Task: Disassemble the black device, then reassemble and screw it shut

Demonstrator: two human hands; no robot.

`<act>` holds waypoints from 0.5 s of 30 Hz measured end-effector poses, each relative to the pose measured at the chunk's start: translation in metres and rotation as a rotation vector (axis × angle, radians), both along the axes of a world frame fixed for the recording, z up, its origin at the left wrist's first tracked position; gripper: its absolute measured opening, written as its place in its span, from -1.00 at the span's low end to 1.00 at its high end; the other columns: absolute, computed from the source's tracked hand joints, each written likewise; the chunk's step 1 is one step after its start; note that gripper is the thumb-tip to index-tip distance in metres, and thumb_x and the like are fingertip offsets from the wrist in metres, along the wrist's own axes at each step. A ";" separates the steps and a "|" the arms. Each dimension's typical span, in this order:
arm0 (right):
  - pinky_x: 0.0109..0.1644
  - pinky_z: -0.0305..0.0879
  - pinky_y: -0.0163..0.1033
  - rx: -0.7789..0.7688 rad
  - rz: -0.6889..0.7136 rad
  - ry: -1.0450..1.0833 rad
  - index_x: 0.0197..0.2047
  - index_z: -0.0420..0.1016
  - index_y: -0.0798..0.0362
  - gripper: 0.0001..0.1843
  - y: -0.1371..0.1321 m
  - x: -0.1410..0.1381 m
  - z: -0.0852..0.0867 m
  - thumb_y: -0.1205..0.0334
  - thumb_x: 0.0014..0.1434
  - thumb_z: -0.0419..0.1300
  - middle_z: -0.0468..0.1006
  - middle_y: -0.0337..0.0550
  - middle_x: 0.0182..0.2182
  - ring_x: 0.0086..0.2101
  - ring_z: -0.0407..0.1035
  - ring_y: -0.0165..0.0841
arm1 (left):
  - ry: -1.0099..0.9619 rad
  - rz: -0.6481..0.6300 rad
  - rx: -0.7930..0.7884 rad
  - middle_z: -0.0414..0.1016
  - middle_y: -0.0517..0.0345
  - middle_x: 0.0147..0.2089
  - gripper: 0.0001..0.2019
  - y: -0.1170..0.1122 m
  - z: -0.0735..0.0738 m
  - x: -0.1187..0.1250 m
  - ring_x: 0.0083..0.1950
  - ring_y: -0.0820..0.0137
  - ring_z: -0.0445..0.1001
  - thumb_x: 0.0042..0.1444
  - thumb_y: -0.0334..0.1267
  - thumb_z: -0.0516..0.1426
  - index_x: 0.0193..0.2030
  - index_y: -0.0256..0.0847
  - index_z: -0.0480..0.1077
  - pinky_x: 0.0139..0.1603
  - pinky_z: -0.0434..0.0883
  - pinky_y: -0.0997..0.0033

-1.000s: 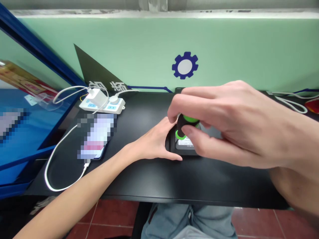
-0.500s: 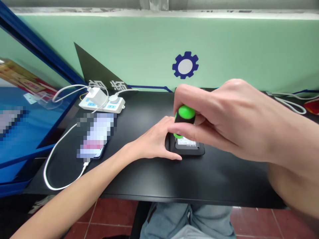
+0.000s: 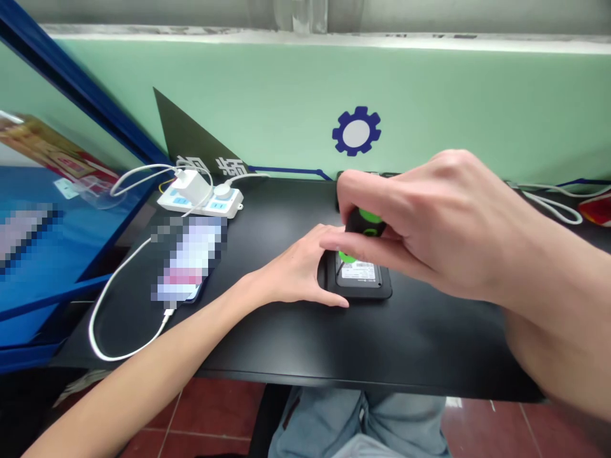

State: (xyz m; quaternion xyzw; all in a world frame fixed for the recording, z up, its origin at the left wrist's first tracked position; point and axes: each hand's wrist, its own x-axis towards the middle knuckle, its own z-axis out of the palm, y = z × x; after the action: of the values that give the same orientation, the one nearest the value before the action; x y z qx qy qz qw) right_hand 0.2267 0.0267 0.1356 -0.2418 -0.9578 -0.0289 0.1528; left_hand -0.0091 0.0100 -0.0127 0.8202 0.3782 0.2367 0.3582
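My right hand is wrapped round the black-and-green handle of a screwdriver. The screwdriver tilts, and its thin dark shaft points down at the left edge of a drive with a white printed label. That drive sits in a shallow black case lying flat on the table. My left hand holds the case from the left, its thumb along the near edge. Its fingers reach the far side, partly hidden behind my right hand. Where the tip touches is too small to make out.
A phone with a white charging cable lies left on the black table. Behind it stands a white power strip. A dark object shows partly behind my right hand. White cables lie at the back right.
The screwdriver handle has tilted and turned in my right hand, so more of the shaft and label shows. My left hand and the case stay in place. The view has shifted slightly.
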 end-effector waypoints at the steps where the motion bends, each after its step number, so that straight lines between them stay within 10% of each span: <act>1: -0.40 -0.20 -0.14 0.004 -0.007 -0.002 -0.13 0.46 0.08 -0.48 -0.001 0.000 0.000 -0.16 0.68 0.00 0.21 -0.36 -0.60 -0.59 -0.02 -0.45 | -0.007 -0.007 0.000 0.49 -0.26 0.57 0.09 0.000 0.000 0.000 0.56 -0.37 0.45 -0.01 0.24 0.62 0.59 -0.10 0.39 0.61 0.41 -0.39; 8: -0.28 0.10 -0.16 -0.172 0.112 0.010 0.03 0.58 0.10 -0.72 -0.008 0.006 0.007 0.24 0.61 0.04 0.56 -0.15 -0.16 -0.34 0.31 -0.40 | -0.039 -0.037 0.016 0.43 -0.25 0.61 0.14 0.004 0.001 0.001 0.59 -0.35 0.42 0.00 0.20 0.62 0.64 -0.09 0.32 0.59 0.43 -0.38; 15: -0.27 0.11 -0.17 -0.138 0.087 0.000 0.12 0.56 0.08 -0.67 -0.014 0.006 0.007 0.09 0.69 0.02 0.58 -0.11 -0.10 -0.32 0.34 -0.38 | -0.052 -0.007 -0.002 0.41 -0.20 0.64 0.19 0.001 0.000 0.001 0.63 -0.38 0.37 -0.02 0.27 0.61 0.68 0.02 0.26 0.63 0.39 -0.39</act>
State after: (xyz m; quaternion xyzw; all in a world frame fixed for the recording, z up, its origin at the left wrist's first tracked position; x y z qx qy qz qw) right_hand 0.2327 0.0127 0.1423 -0.2100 -0.9670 0.0436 0.1372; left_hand -0.0081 0.0110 -0.0130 0.8147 0.3658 0.2564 0.3697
